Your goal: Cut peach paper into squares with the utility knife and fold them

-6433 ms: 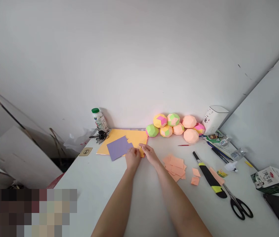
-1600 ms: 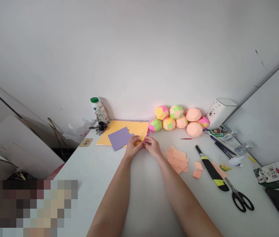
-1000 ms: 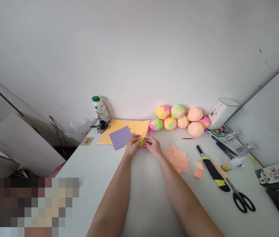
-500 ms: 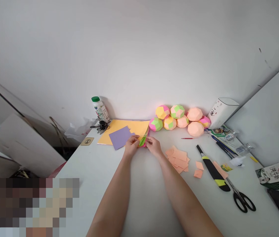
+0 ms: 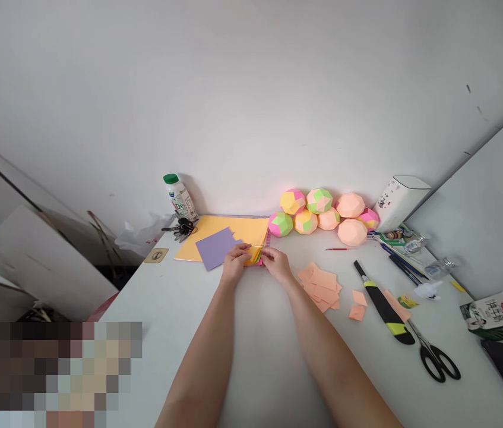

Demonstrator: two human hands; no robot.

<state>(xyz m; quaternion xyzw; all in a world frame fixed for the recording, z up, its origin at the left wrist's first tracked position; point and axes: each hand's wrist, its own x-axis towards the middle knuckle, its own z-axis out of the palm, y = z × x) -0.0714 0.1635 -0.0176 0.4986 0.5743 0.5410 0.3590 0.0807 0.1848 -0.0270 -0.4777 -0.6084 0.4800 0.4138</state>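
Note:
A stack of coloured paper sheets (image 5: 255, 256), yellow on top with green and pink edges showing below, lies at the back of the table between my hands. My left hand (image 5: 236, 261) is bent over its left side, thumb and fingers gripping the yellow sheets. At the right edge of the stack, my right hand (image 5: 277, 263) pinches the sheets' corners between thumb and fingertips. The exact number of sheets in each pinch is hidden. A purple sheet (image 5: 217, 247) lies beside my left hand on top of a larger yellow sheet (image 5: 244, 226).
Several faceted paper balls (image 5: 319, 201) are piled by the wall. Peach paper pieces (image 5: 322, 286) lie right of my right forearm, near a black-and-green knife (image 5: 383, 309) and scissors (image 5: 438, 359). A bottle (image 5: 182, 199) and keys (image 5: 184, 227) stand back left; a milk carton (image 5: 498, 315) sits far right.
The lifted green sheets between my hands have mostly gone from sight, and yellow sheets now cover them. Both hands stay in nearly the same place.

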